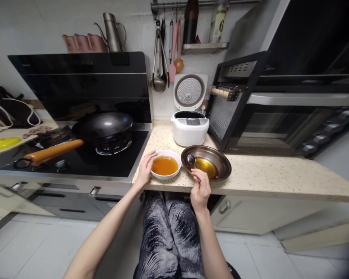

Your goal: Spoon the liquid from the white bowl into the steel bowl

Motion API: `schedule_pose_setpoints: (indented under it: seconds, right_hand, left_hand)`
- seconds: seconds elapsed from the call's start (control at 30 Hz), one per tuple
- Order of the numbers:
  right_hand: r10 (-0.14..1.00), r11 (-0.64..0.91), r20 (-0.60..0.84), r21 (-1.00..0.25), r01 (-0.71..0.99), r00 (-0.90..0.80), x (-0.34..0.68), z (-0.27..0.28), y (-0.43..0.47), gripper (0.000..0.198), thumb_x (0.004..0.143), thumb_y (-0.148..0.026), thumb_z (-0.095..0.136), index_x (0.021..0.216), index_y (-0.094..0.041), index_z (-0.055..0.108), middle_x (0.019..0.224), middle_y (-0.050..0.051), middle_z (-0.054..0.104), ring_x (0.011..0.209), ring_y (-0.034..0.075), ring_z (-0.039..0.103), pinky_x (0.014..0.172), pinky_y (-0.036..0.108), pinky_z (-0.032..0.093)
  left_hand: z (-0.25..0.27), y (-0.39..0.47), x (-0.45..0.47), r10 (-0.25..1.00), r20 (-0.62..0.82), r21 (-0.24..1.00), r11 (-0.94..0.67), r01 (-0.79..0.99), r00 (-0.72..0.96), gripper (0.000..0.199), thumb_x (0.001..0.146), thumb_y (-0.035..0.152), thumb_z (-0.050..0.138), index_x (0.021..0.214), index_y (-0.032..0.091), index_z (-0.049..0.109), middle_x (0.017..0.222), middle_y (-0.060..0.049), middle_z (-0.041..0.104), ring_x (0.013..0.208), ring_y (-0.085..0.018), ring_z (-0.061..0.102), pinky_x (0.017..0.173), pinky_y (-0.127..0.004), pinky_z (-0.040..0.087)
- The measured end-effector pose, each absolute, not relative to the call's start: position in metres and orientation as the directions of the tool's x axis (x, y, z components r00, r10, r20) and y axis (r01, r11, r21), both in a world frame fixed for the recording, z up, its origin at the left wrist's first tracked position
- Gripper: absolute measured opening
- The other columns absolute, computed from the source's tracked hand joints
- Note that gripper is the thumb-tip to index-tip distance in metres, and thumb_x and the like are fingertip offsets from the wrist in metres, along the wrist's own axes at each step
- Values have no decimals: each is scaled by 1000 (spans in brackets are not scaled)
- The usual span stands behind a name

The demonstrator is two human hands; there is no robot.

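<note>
A white bowl (176, 173) of amber-brown liquid stands on the counter near its front edge. My left hand (145, 169) grips the bowl's left rim, fingers laid along it. To the right, close beside it, a dark metal bowl (223, 162) holds a pool of clear golden liquid. A metal spoon (191, 159) is in my right hand (200, 188), its fingers pinched round the handle. The spoon's head is over the left inside of the metal bowl; I cannot tell whether it touches the liquid. Part of the handle is hidden by my fingers.
A white rice cooker (191, 130) with raised lid stands behind the bowls. On the left, a black wok (103, 126) with a wooden handle (55, 152) sits on the stove. An oven (273, 124) stands at right. Tongs (158, 50) and spatulas (172, 69) hang above.
</note>
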State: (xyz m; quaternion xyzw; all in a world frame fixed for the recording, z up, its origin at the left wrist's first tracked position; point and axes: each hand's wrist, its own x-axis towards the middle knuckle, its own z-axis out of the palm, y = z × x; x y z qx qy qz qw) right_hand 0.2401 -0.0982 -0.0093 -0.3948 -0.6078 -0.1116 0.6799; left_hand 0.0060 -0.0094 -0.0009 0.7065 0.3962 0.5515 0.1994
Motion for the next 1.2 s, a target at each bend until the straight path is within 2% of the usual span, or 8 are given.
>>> schedule_pose_setpoints:
  seconds: [0.3, 0.57, 0.67, 0.8, 0.97, 1.2]
  right_hand:
    - [315, 669, 937, -333, 665, 152, 243, -8, -97, 29, 98, -4, 46, 112, -21, 64, 102, 9, 72, 97, 20, 69, 84, 37, 59]
    - [317, 707, 883, -463, 534, 345, 229, -6, -104, 19, 100, -13, 50, 104, -23, 65, 99, 6, 72, 94, 19, 70, 86, 37, 58]
    - [359, 734, 850, -513, 445, 386, 220, -7, -107, 17, 102, -15, 48, 103, -23, 64, 100, 5, 71, 93, 18, 70, 85, 37, 59]
    - [411, 753, 842, -529, 391, 348, 208, -8, -106, 17, 102, -17, 48, 101, -23, 63, 98, 4, 72, 92, 17, 70, 84, 34, 58]
    - [473, 735, 838, -546, 402, 274, 198, -9, -103, 19, 103, -20, 47, 96, -22, 64, 94, 5, 72, 91, 17, 70, 82, 33, 57]
    - [516, 708, 816, -578, 406, 262, 193, -9, -98, 19, 104, -22, 47, 95, -22, 64, 93, 5, 71, 90, 17, 70, 84, 33, 57]
  left_hand:
    - [0, -11, 6, 785, 614, 721, -600, 348, 81, 39, 102, 35, 42, 122, 19, 71, 144, -12, 63, 139, -28, 55, 123, -50, 36]
    - [0, -10, 6, 785, 615, 720, -599, 350, 77, 39, 103, 35, 42, 122, 20, 71, 144, -12, 63, 139, -27, 55, 124, -50, 36]
    - [-1, -10, 6, 783, 617, 718, -601, 350, 79, 39, 102, 35, 42, 122, 20, 71, 145, -12, 63, 140, -28, 55, 124, -51, 36]
    - [-2, -9, 6, 784, 615, 717, -599, 356, 78, 38, 102, 33, 42, 122, 19, 71, 145, -12, 62, 140, -28, 54, 124, -51, 35]
    - [-3, -8, 7, 784, 617, 720, -600, 350, 75, 37, 102, 32, 42, 122, 19, 71, 145, -13, 62, 140, -27, 54, 125, -51, 35]
    - [-3, -8, 7, 787, 613, 723, -596, 348, 73, 36, 103, 32, 42, 121, 20, 71, 144, -12, 63, 140, -27, 55, 124, -51, 35]
